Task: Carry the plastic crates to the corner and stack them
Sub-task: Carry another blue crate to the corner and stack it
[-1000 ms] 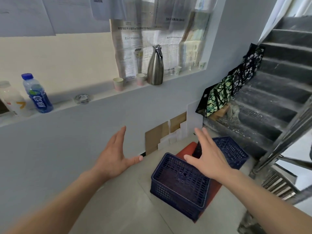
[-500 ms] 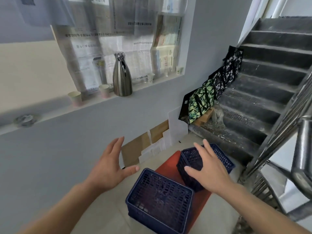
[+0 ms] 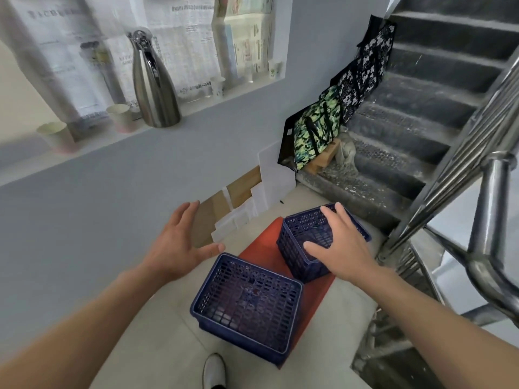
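Observation:
Two dark blue plastic crates stand on the floor, partly on a red mat point(image 3: 261, 249). The near crate point(image 3: 247, 304) is below and between my hands. The far crate point(image 3: 303, 245) lies by the foot of the stairs, partly hidden behind my right hand. My left hand point(image 3: 179, 245) hovers with fingers spread, above and left of the near crate, holding nothing. My right hand point(image 3: 342, 245) is spread flat in front of the far crate; whether it touches the crate I cannot tell.
A grey wall with a ledge runs along the left, carrying a steel jug point(image 3: 153, 80) and paper cups point(image 3: 120, 117). Cardboard sheets point(image 3: 238, 189) lean at the wall's base. Stairs point(image 3: 407, 130) with patterned bags point(image 3: 317, 130) rise at right. A steel railing point(image 3: 488, 192) stands close on the right.
The view has moved forward and right towards the crates, which now look larger and lower in the frame. Both hands stay spread and empty, and the right one now overlaps the far crate.

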Tool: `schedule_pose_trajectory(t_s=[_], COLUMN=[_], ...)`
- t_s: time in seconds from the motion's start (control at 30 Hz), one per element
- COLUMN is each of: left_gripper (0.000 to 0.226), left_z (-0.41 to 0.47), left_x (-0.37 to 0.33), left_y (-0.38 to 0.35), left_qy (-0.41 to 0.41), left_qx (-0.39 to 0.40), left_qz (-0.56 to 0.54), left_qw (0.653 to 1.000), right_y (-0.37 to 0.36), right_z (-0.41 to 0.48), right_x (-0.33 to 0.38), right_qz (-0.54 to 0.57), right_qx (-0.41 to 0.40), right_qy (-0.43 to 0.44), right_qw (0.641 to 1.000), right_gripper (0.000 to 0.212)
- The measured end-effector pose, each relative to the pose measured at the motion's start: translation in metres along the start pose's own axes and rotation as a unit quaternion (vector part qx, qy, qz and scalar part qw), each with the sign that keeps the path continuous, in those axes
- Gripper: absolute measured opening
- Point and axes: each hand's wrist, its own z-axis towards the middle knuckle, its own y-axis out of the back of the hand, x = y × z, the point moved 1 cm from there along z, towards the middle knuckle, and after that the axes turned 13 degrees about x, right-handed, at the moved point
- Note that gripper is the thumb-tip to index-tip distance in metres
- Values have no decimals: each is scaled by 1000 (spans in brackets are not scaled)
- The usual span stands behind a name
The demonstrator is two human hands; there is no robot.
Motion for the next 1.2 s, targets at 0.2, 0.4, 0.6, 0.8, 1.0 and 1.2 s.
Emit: schedule_pose_trajectory(t_s=[0.2,0.4,0.6,0.8,1.0,1.2], left_gripper=[122,119,113,120,112,98], left_z=[68,140,189,222,268,317], left_x=[27,67,108,145,196,250], left_y=[-2,-15,-44,-105,-188,-271], left_qy=[8,14,33,93,154,167], left_qx=[39,93,143,192,213,234], left_qz=[-9,-4,3,6,2,34], left_qw=[999,996,989,977,965,957], right_y=[-12,-34,-85,-160,-253,-337], right_z=[48,98,136,176,220,259], right_x=[-10,-19,-36,-85,-159,-221], right_qz=[20,33,65,125,169,262], right_qx=[-1,10,39,96,150,132], right_qy=[-30,-81,-126,-153,-200,-281], right_qw=[999,996,989,975,953,914], right_gripper=[96,95,96,94,93,65])
